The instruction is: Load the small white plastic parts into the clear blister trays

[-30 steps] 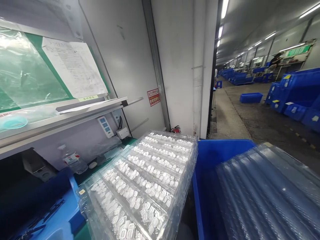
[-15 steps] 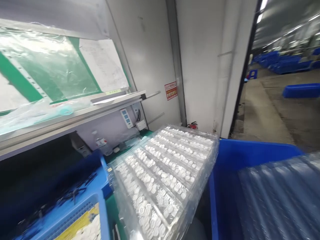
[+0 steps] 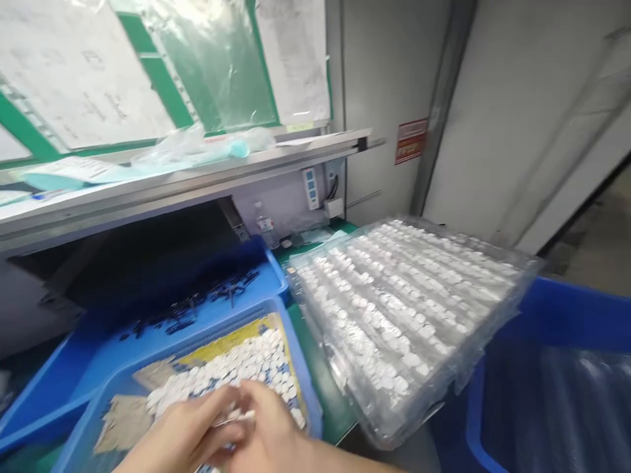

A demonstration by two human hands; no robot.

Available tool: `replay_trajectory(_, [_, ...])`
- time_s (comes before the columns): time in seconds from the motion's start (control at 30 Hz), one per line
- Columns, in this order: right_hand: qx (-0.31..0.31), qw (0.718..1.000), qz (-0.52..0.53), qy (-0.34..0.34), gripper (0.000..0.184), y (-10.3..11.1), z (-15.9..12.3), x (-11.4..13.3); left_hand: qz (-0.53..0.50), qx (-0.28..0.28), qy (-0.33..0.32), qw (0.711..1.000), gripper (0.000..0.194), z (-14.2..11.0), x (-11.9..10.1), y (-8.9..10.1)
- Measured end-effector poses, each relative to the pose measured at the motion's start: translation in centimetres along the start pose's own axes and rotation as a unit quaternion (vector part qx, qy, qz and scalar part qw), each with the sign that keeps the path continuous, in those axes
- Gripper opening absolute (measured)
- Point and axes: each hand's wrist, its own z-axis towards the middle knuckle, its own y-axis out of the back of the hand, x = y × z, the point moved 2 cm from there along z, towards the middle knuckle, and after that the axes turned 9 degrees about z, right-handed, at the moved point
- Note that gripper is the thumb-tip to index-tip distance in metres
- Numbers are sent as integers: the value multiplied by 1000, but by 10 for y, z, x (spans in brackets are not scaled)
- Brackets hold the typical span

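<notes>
Both my hands are low in the view, close together over a blue bin (image 3: 302, 368) that holds a heap of small white parts (image 3: 236, 364) on a yellow sheet (image 3: 231, 338). My left hand (image 3: 182, 433) has its fingers curled round a thin pale item that is too blurred to name. My right hand (image 3: 271, 433) touches it fingertip to fingertip, fingers drawn together at the same item. To the right of the bin lies a stack of clear blister trays (image 3: 409, 309) filled with rows of white parts.
Behind the bin a second blue tray (image 3: 197, 305) holds small black pieces. A metal shelf (image 3: 197, 180) runs above, with plastic bags on it. A water bottle (image 3: 266, 226) and power strip (image 3: 310, 188) stand at the back. A large blue crate (image 3: 566, 315) sits right.
The view has swung left and down, away from the aisle. The blue bin of white parts and both my hands have come into sight; no hand showed before.
</notes>
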Motion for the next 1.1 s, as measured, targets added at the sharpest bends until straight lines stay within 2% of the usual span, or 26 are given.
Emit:
replay_trajectory(0.1, [19, 999, 43, 16, 29, 3, 2, -6, -23, 49, 47, 997, 17, 4, -2, 8])
replay_trajectory(0.2, [20, 999, 27, 42, 26, 8, -1, -3, -89, 40, 34, 995, 16, 3, 6, 19])
replay_trajectory(0.33, [1, 999, -19, 48, 30, 10, -4, 1, -133, 47, -1, 990, 17, -1, 14, 26])
replay_trajectory(0.5, [8, 998, -34, 61, 32, 10, -3, -1, -154, 42, -23, 987, 16, -1, 11, 23])
replay_trajectory(0.7, [-22, 997, -25, 62, 28, 13, -3, -1, -114, 26, 15, 993, 9, -2, 14, 15])
replay_trajectory(0.83, [-24, 997, -12, 76, 21, 15, -3, -1, -106, -4, 29, 994, 10, -3, 15, 13])
replay_trajectory(1.0, [-3, 997, -16, 71, 26, 14, -2, -1, -149, -12, 15, 989, 9, -1, 11, 12])
replay_trajectory(1.1, [5, 997, -26, 67, 30, 12, -2, 0, -195, -28, 52, 979, 14, 1, 12, 12])
